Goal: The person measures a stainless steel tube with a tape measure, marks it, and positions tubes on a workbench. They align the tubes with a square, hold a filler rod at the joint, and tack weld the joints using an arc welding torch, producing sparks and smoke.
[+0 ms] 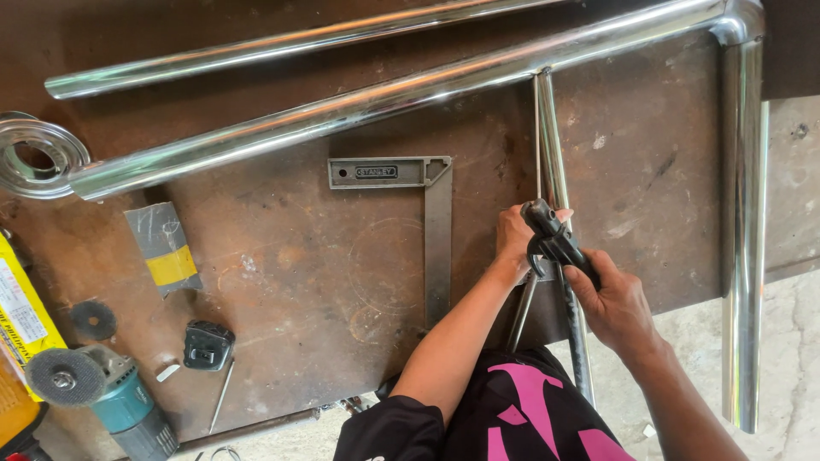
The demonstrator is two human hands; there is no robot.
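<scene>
My right hand (617, 306) grips a black torch-like tool (553, 237) with a hose running down from it. Its tip sits against a thin polished steel tube (551, 145) that runs down from a thick steel pipe (367, 107). My left hand (515, 239) holds that thin tube just left of the tool's head. A grey try square (427, 201) lies flat on the rusty steel table (325, 282), just left of my left hand.
A second long pipe (282, 44) lies at the back. The frame's vertical pipe (743, 239) hangs past the table's right edge. At left are a round steel flange (34, 158), a teal angle grinder (102, 388), a loose disc (92, 320), a tape measure (207, 344) and a grey-yellow pad (164, 248).
</scene>
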